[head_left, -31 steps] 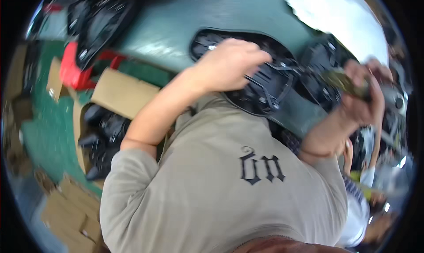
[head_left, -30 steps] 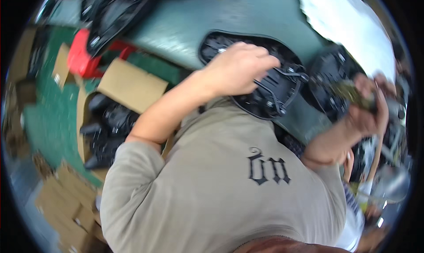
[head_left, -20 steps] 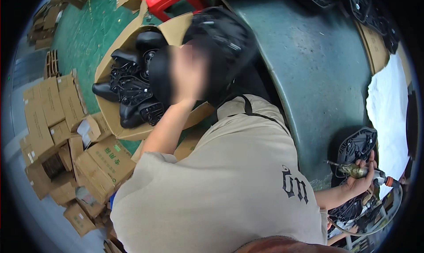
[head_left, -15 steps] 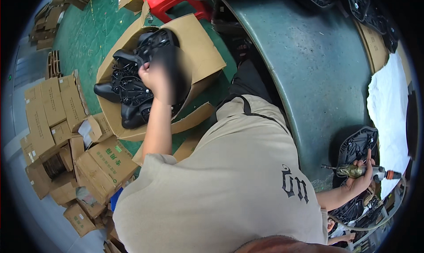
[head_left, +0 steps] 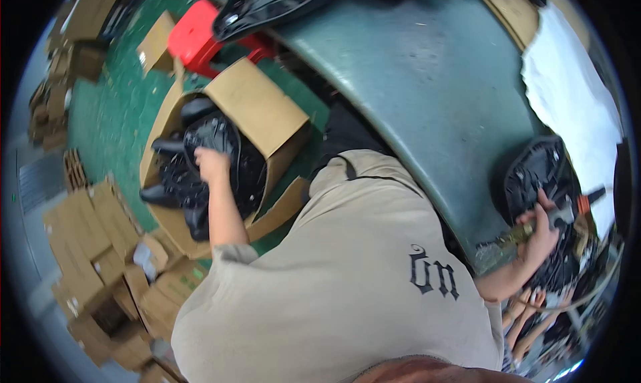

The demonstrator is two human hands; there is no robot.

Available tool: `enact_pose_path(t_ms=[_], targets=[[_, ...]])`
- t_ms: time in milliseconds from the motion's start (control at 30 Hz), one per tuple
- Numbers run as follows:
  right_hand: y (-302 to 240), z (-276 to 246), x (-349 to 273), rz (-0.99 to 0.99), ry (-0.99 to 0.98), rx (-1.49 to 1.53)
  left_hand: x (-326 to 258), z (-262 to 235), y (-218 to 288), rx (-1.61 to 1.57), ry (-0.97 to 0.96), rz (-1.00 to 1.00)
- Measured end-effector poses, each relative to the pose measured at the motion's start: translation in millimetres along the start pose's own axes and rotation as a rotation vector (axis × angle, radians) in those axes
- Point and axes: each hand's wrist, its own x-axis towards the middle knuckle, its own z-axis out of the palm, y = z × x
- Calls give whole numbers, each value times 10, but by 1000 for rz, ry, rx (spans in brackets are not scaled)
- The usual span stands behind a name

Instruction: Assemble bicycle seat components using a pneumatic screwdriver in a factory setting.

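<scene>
My left hand [head_left: 212, 164] reaches into an open cardboard box [head_left: 277, 109] at the left, fingers closed on a black saddle [head_left: 217, 134] with its ribbed underside up. Several more black saddles [head_left: 179, 181] are packed around and beneath it in the box. At the right, over the table, my right hand [head_left: 542, 233] grips a power screwdriver [head_left: 562, 215] with a silver body and an orange ring. Its tip points left. Just beyond that hand another black saddle [head_left: 527, 172] lies underside up on the green table [head_left: 427, 69].
A red stool [head_left: 193, 39] stands behind the box. Several black saddles [head_left: 280, 6] sit at the table's far edge. White sheeting [head_left: 567, 82] runs along the right. Cardboard cartons [head_left: 80, 233] are piled at the left. Another person's arms [head_left: 524, 316] show at lower right.
The whole view has shifted. The saddle at my left hand has gone from tilted beside the hand to lying among the others. My right hand has turned the screwdriver, its tip now lower.
</scene>
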Motion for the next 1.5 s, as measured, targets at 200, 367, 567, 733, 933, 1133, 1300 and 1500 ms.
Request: enact_pose_path(t_ms=[200,367,567,733,933,1133,1300,1500], targets=[[-30,449,-123,-59,-78,90,-504,-539,646,155,445,310],[-265,664,-434,55,-395,220,-1518,-1710,2195,-806,611,1298],[-632,630,-697,-53,-554,175,-2773,-2136,3510,-770,-776,1417],[-1075,436,-434,-635,-237,318,-3241,-2196,3772,-481,-677,1696],[-1085,1015,-36,-666,18,543,-3536,-2071,3636,-505,-625,1771],[-602,1231,866,-1255,-468,755,-3537,-2075,3624,-569,-706,1726],[-914,1227,431,-593,-127,346,-3503,-2009,3622,-607,-654,1741],[-853,1130,686,-464,-132,270,-3518,-2095,3605,-558,-680,1712]])
